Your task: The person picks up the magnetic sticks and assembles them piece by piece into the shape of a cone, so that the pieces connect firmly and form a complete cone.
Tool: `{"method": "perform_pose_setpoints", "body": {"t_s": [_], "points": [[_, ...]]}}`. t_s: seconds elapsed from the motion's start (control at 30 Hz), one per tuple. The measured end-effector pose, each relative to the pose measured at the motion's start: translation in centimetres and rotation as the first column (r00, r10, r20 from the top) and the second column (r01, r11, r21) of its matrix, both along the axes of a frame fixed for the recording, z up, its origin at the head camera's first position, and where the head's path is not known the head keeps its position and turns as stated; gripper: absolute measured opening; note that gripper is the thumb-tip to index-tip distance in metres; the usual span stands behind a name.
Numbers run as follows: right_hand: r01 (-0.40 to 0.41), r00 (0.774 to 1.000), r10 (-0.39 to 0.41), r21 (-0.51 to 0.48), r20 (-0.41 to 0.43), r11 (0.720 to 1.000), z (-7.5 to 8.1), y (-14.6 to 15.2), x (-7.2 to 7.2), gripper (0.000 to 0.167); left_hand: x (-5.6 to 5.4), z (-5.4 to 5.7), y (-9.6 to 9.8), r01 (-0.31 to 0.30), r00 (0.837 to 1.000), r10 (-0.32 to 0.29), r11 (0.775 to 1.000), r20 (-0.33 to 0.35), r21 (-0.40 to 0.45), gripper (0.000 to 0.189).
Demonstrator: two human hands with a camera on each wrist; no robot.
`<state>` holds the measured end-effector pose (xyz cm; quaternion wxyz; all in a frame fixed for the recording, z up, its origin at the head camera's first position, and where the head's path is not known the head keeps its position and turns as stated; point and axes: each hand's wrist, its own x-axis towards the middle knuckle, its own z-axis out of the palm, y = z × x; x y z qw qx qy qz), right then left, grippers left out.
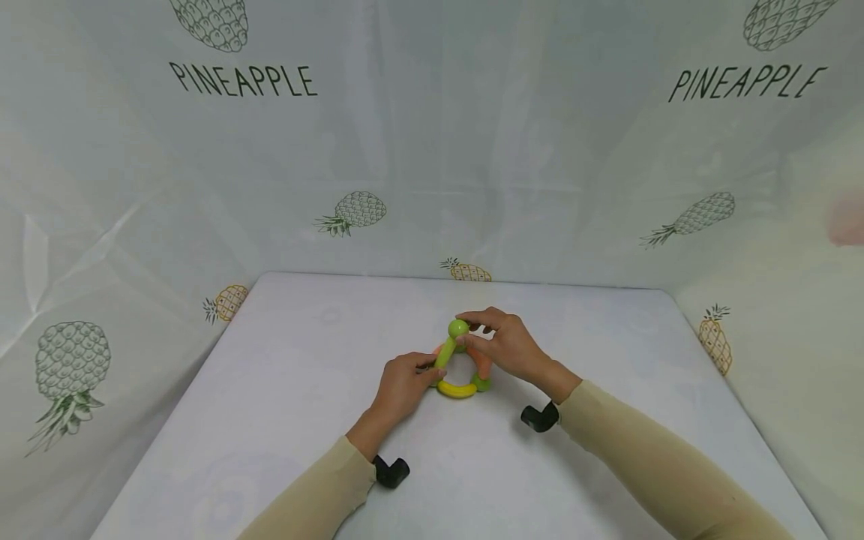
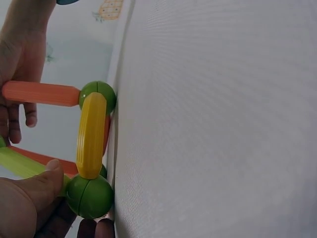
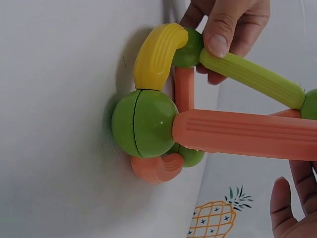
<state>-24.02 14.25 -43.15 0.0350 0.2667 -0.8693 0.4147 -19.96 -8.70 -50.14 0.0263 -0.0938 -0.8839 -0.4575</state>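
A frame of magnetic rods and balls stands on the table. Its base has a curved yellow rod (image 1: pixel 457 390), curved orange pieces (image 3: pixel 157 169) and green balls (image 3: pixel 148 124). Straight rods, one lime green (image 1: pixel 446 354) and others orange (image 3: pixel 247 134), slant up to a green ball (image 1: pixel 458 328) at the top. My left hand (image 1: pixel 403 382) pinches the lime rod near its lower end, thumb on top, beside a base ball (image 2: pixel 89 197). At the peak, my right hand (image 1: pixel 509 345) holds the top ball between thumb and fingers; that grip is partly outside the right wrist view.
The white table (image 1: pixel 324 322) extends around the frame on all sides. Behind it hangs a pale cloth (image 1: pixel 472 150) printed with pineapples. Black wrist mounts (image 1: pixel 538 418) stick out beneath both sleeves, low over the tabletop.
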Motion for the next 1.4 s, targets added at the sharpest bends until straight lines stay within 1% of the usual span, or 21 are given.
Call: {"method": "perform_pose_setpoints", "body": {"t_s": [0.1,0.3,0.4,0.53,0.63,0.77,0.9,0.97,1.07,1.13,1.2,1.3,1.4], "points": [[0.001,1.0,-0.001,-0.003,-0.004,1.0,0.0,0.0,0.0,0.039,-0.1,-0.1,0.0,0.0,1.0,0.0,1.0,0.001,0.005,0.037],[0.007,1.0,-0.007,-0.01,0.022,1.0,-0.2,0.1,0.1,0.042,0.0,-0.2,0.0,-0.006,1.0,0.006,1.0,-0.007,0.008,0.037],[0.023,0.999,-0.022,-0.017,0.03,1.0,-0.3,0.2,0.3,0.044,0.0,-0.1,0.0,-0.009,1.0,0.009,1.0,-0.012,0.005,0.037],[0.047,0.999,-0.046,-0.056,0.026,0.997,-0.6,0.7,0.9,0.042,0.1,-0.1,0.0,-0.015,1.0,0.015,1.0,0.001,0.006,0.038],[0.06,0.998,-0.059,-0.099,0.009,0.993,-1.1,1.4,1.4,0.042,0.0,0.2,-0.1,-0.019,1.0,0.018,0.999,0.021,0.034,0.038],[0.066,0.998,-0.068,-0.133,-0.007,0.989,-1.9,2.4,2.3,0.046,-0.1,1.0,-0.3,-0.016,1.0,0.013,0.995,0.025,0.095,0.037],[0.074,0.997,-0.074,-0.152,0.009,0.986,-2.9,3.0,3.4,0.048,-0.8,2.0,-0.3,-0.002,1.0,0.003,0.985,-0.005,0.172,0.039],[0.078,0.997,-0.075,-0.167,0.023,0.983,-3.5,3.2,3.8,0.046,-1.2,2.4,-0.3,0.02,1.0,-0.017,0.973,-0.014,0.228,0.041],[0.077,0.997,-0.073,-0.172,0.026,0.982,-4.4,3.4,4.4,0.042,-1.7,3.2,-0.1,0.061,0.998,-0.057,0.946,-0.02,0.318,0.043],[0.071,0.997,-0.069,-0.173,0.02,0.982,-5.0,3.4,4.7,0.039,-2.0,3.9,0.1,0.088,0.996,-0.087,0.929,-0.02,0.36,0.043],[0.064,0.998,-0.065,-0.163,0.001,0.984,-5.5,3.3,4.9,0.037,-2.2,4.5,0.3,0.112,0.993,-0.114,0.922,-0.016,0.371,0.043],[0.06,0.998,-0.064,-0.148,-0.027,0.987,-6.2,3.3,4.9,0.035,-2.5,5.2,0.7,0.15,0.988,-0.154,0.927,-0.015,0.344,0.043],[0.068,0.997,-0.074,-0.126,-0.038,0.99,-6.6,3.2,4.8,0.034,-2.7,5.4,1.2,0.179,0.983,-0.18,0.932,-0.027,0.316,0.043]]}}
